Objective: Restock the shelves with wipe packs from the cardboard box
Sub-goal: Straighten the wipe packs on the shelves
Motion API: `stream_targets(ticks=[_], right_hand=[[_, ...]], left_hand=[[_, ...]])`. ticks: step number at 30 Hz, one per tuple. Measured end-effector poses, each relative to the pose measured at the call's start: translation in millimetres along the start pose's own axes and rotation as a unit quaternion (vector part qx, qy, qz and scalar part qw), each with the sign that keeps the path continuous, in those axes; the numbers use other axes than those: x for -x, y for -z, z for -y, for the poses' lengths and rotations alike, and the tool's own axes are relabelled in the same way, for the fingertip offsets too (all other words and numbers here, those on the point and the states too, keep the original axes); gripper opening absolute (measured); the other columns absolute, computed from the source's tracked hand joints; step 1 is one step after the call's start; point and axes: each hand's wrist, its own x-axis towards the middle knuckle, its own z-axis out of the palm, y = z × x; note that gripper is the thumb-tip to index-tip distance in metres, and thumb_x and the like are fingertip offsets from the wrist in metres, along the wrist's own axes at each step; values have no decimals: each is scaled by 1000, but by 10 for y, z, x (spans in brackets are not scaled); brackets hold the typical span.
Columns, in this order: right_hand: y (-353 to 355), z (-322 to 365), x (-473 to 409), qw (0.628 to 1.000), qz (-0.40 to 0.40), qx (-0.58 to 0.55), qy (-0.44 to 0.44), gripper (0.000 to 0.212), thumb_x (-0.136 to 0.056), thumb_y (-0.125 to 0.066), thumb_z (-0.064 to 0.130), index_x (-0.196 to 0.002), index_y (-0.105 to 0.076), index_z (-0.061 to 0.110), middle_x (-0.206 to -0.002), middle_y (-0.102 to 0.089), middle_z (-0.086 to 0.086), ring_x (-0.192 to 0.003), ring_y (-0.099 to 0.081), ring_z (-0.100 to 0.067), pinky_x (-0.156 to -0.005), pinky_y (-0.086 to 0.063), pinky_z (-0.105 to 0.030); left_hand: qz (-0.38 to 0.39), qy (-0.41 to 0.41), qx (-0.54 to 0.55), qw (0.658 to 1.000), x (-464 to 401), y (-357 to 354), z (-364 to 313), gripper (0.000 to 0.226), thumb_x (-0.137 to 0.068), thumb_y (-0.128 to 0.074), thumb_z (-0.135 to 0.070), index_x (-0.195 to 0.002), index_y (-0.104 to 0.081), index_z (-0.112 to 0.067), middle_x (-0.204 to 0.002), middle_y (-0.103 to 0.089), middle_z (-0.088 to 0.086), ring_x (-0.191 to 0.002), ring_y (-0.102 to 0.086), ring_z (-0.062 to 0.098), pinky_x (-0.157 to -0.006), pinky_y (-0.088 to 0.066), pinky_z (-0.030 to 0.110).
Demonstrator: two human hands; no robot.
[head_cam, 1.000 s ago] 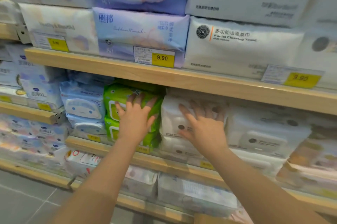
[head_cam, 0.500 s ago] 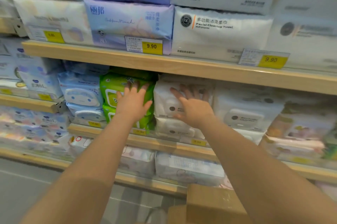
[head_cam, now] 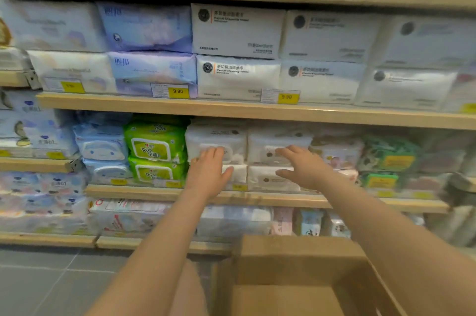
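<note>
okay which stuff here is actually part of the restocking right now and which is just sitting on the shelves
In the job:
left hand, on the white wipe packs
right hand, on the next white stack
cardboard box

Just sitting:
green wipe packs
blue wipe packs
facial towel packs
price tags

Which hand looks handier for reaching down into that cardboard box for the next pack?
Probably the right hand: its arm passes directly above the open cardboard box, while the left hand reaches in from beside it.

The left hand (head_cam: 209, 171) has shifted from the green wipe packs (head_cam: 154, 147) to the adjacent white wipe packs (head_cam: 215, 136). The right hand (head_cam: 302, 167) now rests one stack further right.
</note>
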Motion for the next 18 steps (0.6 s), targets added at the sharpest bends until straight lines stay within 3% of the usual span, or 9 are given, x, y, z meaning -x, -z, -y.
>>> stream_targets(ticks=[4,10,18], right_hand=[[-74,-535,565,998,-32,-31,-40,59,-93,-49,46,-145,-28,28,-147,-35,-3,-131,-37,-26,-103,-37,-41],[-592,-1235,1341,993,-19,-59,-103,60,-93,-50,43,-146,-25,29,-148,-34,-2,-132,-36,-23,-105,-37,-39],[-1673,-1757,2098,975,22,-111,-193,60,-92,-54,39,-145,-29,26,-147,-36,-2,-132,-38,-23,-107,-37,-41]], left_hand=[[6,-31,35,999,264,-334,-468,48,-93,-45,-41,-133,-39,-14,-131,-47,5,-121,-43,25,-93,-38,39],[55,-2,90,994,695,-960,-832,51,-93,-48,-38,-138,-37,-16,-140,-42,4,-128,-39,25,-102,-34,40],[151,68,21,986,1442,-1791,-764,51,-88,-54,-34,-131,-45,-9,-132,-49,12,-122,-45,30,-100,-38,49]])
